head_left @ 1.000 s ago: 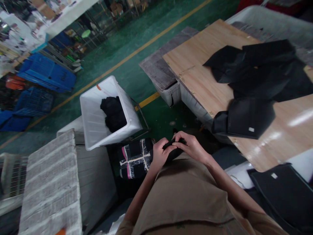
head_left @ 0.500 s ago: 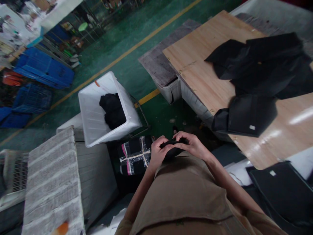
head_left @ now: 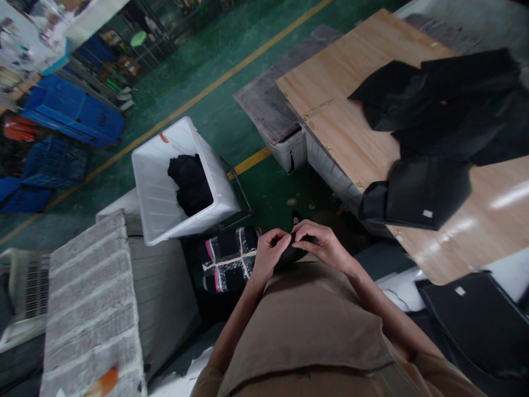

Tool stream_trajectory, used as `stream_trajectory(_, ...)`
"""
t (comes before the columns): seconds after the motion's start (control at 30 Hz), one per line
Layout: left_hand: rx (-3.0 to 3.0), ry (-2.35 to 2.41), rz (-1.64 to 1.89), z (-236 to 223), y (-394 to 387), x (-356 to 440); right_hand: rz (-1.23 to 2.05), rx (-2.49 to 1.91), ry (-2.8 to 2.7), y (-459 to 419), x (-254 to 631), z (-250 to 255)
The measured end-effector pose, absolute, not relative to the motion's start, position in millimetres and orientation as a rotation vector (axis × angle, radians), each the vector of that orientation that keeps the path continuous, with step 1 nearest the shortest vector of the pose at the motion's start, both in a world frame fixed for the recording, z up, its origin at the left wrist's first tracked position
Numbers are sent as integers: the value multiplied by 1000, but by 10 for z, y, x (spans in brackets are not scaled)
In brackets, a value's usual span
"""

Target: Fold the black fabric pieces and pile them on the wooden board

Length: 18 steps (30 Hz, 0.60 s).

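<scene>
My left hand [head_left: 270, 255] and my right hand [head_left: 322, 242] meet in front of my waist, fingers curled and pinched on a small piece of black fabric [head_left: 292, 253] held between them. Most of that piece is hidden under my fingers. To the right, on the wooden table [head_left: 343, 132], lies a folded black garment [head_left: 417, 192] with a small white label, and behind it a loose heap of black garments [head_left: 446, 105]. A white plastic bin [head_left: 152, 187] with black cloth [head_left: 190, 183] inside stands to my left.
A taped bundle of dark goods [head_left: 228, 259] sits on the floor beside my left hand. Grey covered stacks [head_left: 88, 309] stand at the lower left. Blue crates [head_left: 74, 113] line the far left. More black fabric [head_left: 475, 320] lies low on the right. The floor is green with yellow lines.
My fingers have shifted on the black piece, the left hand now pinching at its top edge. The camera has tilted slightly; nothing else has moved.
</scene>
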<state>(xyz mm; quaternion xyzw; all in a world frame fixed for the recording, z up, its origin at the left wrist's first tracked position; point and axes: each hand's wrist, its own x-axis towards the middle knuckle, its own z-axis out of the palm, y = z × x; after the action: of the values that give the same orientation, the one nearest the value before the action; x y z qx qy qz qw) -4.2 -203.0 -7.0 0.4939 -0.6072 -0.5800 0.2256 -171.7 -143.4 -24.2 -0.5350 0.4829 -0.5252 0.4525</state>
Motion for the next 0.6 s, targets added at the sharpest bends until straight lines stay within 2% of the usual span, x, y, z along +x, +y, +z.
stream_trajectory(0.33,1402,-1700,-1586,-60,-2032,-92,-1297,-1275,1178,-1416,-1723,-254)
stream_trajectory(0.6,1390,-1775,-1546,-79,-1991,-101,-1212,-1020,1260,-1414,-1760,-267)
